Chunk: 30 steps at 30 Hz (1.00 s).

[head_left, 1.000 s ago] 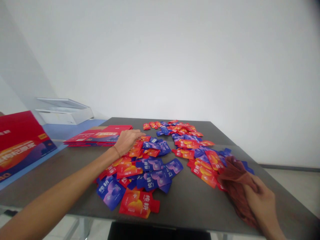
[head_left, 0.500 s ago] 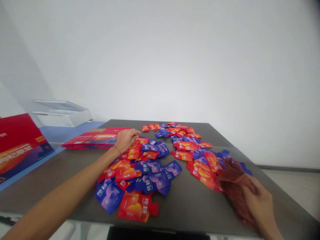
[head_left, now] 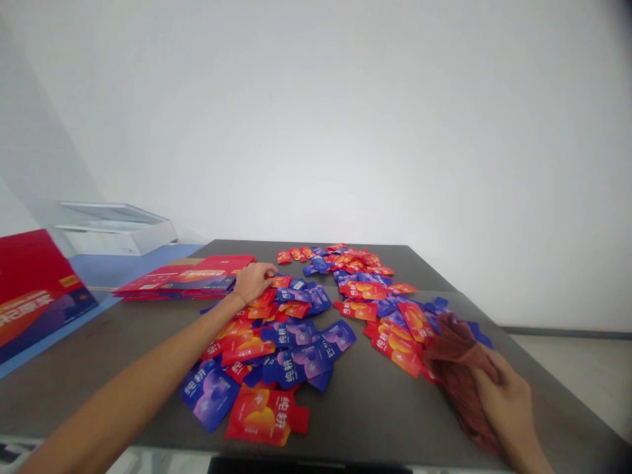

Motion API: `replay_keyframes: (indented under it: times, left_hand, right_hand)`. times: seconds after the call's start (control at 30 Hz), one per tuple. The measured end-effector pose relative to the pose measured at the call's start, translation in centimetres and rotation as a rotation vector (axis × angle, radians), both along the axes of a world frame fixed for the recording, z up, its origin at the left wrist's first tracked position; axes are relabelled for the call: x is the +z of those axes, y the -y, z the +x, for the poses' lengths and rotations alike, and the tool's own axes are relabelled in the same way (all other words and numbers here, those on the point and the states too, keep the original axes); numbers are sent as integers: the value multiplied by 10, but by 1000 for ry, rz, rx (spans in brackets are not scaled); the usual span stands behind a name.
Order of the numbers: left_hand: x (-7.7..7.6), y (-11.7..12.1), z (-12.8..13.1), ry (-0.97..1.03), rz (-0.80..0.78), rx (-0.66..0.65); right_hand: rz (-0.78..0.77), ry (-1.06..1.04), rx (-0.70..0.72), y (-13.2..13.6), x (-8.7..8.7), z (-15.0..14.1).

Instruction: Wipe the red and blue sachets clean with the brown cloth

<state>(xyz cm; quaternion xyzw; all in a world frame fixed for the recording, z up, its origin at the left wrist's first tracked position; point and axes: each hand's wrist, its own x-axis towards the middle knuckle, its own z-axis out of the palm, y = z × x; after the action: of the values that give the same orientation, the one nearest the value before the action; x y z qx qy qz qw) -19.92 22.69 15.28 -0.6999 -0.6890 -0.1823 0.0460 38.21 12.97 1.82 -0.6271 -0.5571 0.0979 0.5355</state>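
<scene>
My left hand (head_left: 253,280) is at the far left edge of the left pile of red and blue spouted pouches (head_left: 296,365). Its fingers are bent and close together, with the tips by a red pouch (head_left: 280,282); anything inside them is hidden. On the right, my right hand (head_left: 506,395) is closed around a crumpled brown cloth (head_left: 461,378). The front of the cloth touches the near end of the right pile of pouches (head_left: 395,339) and covers some of them.
Flat red and blue printed cartons (head_left: 197,276) are stacked left of my left hand. A red box (head_left: 39,293) stands at the far left edge, near an open white box (head_left: 118,230) on a blue surface. The dark table (head_left: 360,408) meets a white wall behind.
My left hand has shifted slightly right against the pile. The view has turned a little. My right hand keeps hold of the cloth in nearly the same place.
</scene>
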Motion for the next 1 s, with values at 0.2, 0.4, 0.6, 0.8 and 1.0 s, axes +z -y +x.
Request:
replay_keyframes:
  times: [0.2, 0.4, 0.6, 0.8, 1.0]
  left_hand:
    - [-2, -9, -7, -8, -65, -10]
    - [1, -19, -16, 0, -123, -6]
    - [8, -18, -34, 26, -125, 57]
    - [21, -12, -59, 70, -95, 103]
    - [22, -1, -66, 101, -80, 70]
  right_hand:
    - [19, 17, -18, 0, 3, -4]
    - [27, 5, -8, 2, 4, -4]
    - [63, 5, 13, 1, 2, -4]
    - [39, -6, -9, 2, 5, -6]
    - [23, -14, -8, 3, 6, -6]
